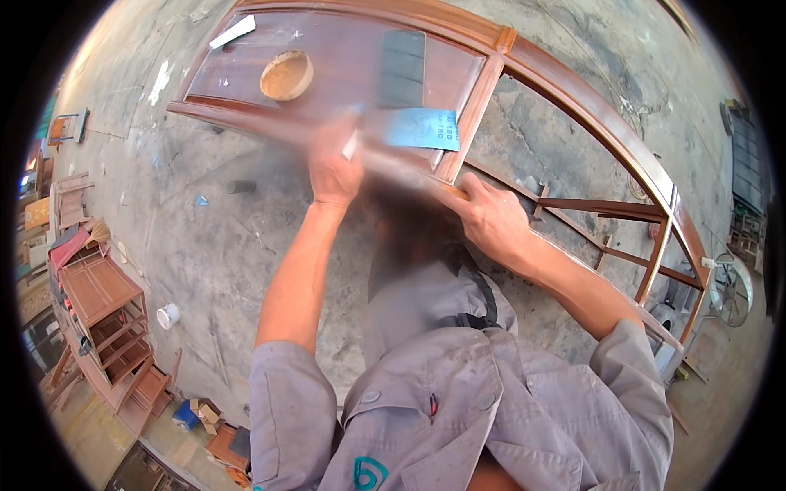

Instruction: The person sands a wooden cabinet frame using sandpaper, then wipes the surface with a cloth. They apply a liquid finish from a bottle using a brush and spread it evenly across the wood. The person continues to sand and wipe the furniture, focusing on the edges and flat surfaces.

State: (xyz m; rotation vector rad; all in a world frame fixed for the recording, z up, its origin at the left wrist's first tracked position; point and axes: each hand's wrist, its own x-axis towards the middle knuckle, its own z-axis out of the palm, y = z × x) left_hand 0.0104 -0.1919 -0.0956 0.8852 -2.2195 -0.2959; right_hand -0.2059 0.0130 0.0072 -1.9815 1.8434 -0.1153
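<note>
A brown wooden furniture frame (491, 69) with a reddish panel (344, 49) lies across in front of me. At its near rail is my left hand (334, 173), closed and partly smeared by motion, with a small whitish piece (350, 147) at its fingers. To the right, my right hand (495, 214) is closed at the same rail, by an orange-brown end (449, 193) that I cannot identify. On the panel rest a round bowl (286, 76) of tan paste, a blue sandpaper sheet (422, 129), a dark flat rectangle (402, 69) and a white strip (232, 32).
The frame's right part has open bays with crossbars (602, 209) above the concrete floor (221, 196). Wooden cabinets (102, 286) and a white bucket (168, 316) stand at left. A wheel-shaped metal object (731, 289) is at far right.
</note>
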